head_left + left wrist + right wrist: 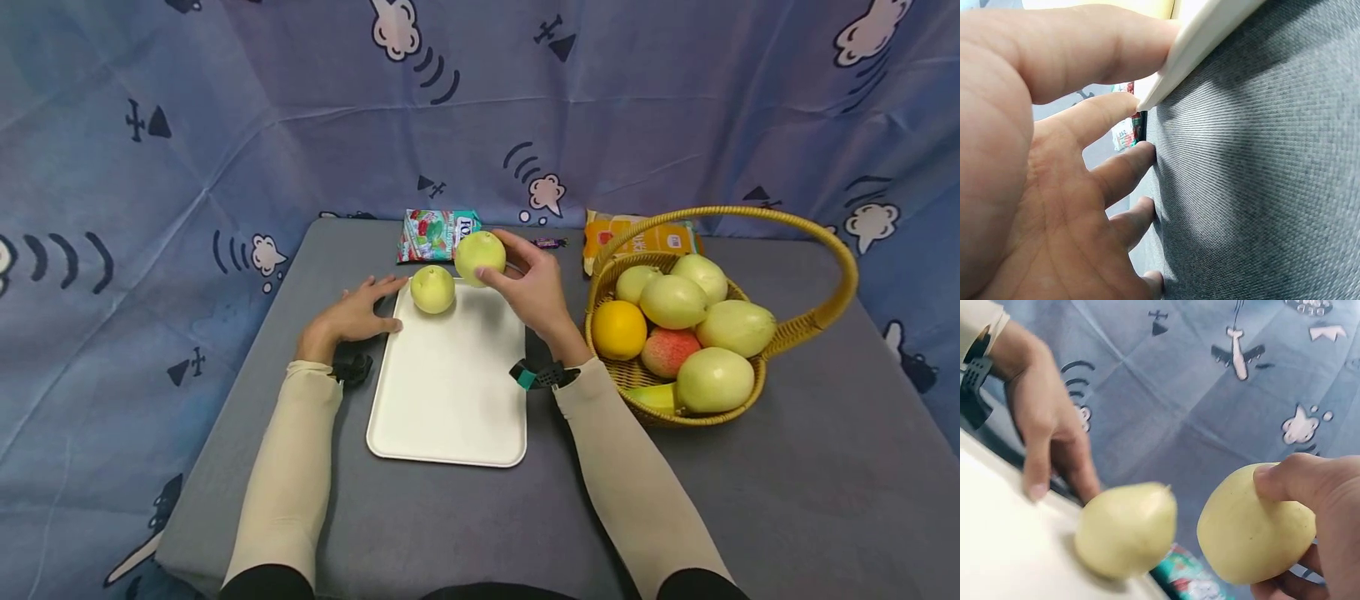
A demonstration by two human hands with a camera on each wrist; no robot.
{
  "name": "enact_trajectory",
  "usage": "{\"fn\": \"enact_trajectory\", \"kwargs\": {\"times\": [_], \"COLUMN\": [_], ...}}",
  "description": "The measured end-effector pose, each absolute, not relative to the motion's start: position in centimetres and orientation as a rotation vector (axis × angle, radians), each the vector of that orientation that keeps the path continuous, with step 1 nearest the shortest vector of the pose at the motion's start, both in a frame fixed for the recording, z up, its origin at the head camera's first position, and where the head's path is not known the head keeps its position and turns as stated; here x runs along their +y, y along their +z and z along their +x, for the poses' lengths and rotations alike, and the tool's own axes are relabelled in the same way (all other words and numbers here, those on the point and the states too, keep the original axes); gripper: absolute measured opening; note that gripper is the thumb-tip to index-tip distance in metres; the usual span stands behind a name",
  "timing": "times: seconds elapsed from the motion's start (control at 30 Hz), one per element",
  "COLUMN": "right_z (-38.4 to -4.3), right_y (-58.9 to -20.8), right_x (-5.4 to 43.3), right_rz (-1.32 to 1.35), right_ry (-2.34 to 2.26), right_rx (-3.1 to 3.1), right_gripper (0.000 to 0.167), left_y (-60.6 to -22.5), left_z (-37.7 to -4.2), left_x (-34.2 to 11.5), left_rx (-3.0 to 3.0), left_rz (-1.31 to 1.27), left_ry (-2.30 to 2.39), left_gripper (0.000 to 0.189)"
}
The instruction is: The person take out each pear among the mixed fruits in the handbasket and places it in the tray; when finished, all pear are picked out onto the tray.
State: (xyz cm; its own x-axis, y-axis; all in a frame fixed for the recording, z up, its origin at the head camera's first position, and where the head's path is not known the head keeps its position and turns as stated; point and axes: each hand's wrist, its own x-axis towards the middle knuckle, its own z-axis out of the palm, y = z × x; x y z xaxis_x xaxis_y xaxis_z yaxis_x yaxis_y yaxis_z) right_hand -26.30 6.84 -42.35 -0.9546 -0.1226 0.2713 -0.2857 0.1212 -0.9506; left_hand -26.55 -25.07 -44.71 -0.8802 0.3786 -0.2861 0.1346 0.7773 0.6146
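Note:
My right hand grips a round yellow-green pear, thumb on its near side, above the far right corner of the white tray. The right wrist view shows this pear apart from a second one. That second pear sits on the tray's far left corner. My left hand rests at the tray's left edge with its fingers spread. In the left wrist view its thumb and index finger touch the rim, and the other fingertips reach down to the grey cloth.
A yellow wicker basket with a tall handle stands at the right, holding several pears, an orange, a peach and a banana. Behind the tray lie a teal snack bag, a small purple-wrapped candy and an orange packet.

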Motion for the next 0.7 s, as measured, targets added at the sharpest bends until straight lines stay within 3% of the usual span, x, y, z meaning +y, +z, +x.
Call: {"fn": "enact_trajectory", "kwargs": {"times": [0.7], "right_z": [-27.0], "right_y": [-47.4], "right_x": [6.8], "right_rz": [0.258], "right_ry": [1.912], "right_rx": [-2.476], "right_gripper": [0.069], "left_y": [-44.8], "left_z": [-26.5], "left_x": [-24.9], "left_rx": [2.583], "left_rz": [0.355], "left_ry": [0.826], "left_gripper": [0.086]}}
